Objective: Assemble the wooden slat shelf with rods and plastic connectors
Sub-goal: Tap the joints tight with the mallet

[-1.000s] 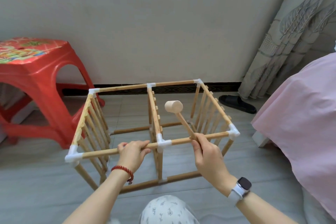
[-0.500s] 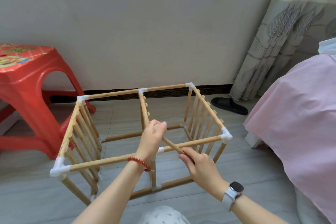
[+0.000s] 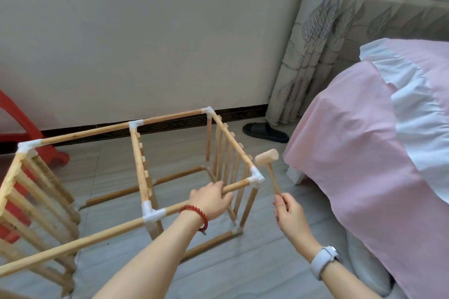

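The shelf frame (image 3: 136, 177) fills the centre and left of the frame on the floor (image 3: 255, 262), with the stool (image 3: 29, 133) behind it at the left edge, the bed (image 3: 379, 153) at right, the curtain (image 3: 340, 43) upper right, and a slipper (image 3: 264, 131) between frame and bed near the wall (image 3: 145, 31).

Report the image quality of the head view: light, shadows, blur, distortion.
Head view: soft, even daylight, with no harsh glare and only faint shadows on the floor; wide-angle lens bows the near rod and stretches the slat panel at the left edge; mallet and right hand slightly soft, left hand fairly sharp.
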Tool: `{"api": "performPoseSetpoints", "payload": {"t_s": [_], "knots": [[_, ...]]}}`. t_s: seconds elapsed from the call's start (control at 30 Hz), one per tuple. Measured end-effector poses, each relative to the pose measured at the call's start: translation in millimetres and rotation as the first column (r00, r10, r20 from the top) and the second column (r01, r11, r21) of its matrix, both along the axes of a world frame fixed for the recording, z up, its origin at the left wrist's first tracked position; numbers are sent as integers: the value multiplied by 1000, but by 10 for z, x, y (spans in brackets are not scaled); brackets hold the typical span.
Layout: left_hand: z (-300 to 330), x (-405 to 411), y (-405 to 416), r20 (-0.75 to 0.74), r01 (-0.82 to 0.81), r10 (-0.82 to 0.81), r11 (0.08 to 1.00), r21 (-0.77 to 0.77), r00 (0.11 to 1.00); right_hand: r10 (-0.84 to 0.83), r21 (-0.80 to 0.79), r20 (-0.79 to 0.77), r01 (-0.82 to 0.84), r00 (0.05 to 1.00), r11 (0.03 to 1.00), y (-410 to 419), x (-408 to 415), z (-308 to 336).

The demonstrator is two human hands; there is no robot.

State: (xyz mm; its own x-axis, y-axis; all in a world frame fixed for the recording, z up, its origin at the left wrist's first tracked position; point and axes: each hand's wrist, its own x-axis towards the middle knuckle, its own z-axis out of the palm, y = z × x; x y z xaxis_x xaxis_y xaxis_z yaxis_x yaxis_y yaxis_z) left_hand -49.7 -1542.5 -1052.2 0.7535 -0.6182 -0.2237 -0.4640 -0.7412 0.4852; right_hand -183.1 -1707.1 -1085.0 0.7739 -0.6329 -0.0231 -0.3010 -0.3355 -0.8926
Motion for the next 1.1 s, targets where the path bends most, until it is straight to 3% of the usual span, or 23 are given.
{"api": "performPoseSetpoints", "payload": {"t_s": [0.07,0.3,0.47,0.53,0.67,0.87,0.9,1.0,1.1], "knots": [[-71,7,-124,162,12,-35,990,142,986,-103,142,-28,106,994,984,-139,48,-46],[50,27,-41,397,-37,20,999,34,918,-85,296,-88,107,993,949,-90,565,57],[641,266,239,546,-61,123,990,-130,828,-123,462,150,40,981,886,161,1051,778],[897,360,377,576,-96,210,970,-223,790,-128,414,256,11,958,910,295,1238,1182],[1237,388,652,510,-146,436,847,-511,742,-4,270,452,-132,892,954,568,1519,1917],[1310,171,1096,116,-196,423,623,-757,899,381,-92,506,-391,774,916,1094,1718,2449],[1348,139,1171,82,-207,398,631,-748,914,419,-121,503,-418,756,900,1161,1735,2480],[1461,88,1420,28,-199,270,771,-605,962,477,-147,486,-469,733,871,1294,1722,2488],[1567,107,1689,141,-120,191,908,-401,971,557,-176,460,-544,691,820,1402,1626,2410]]}}
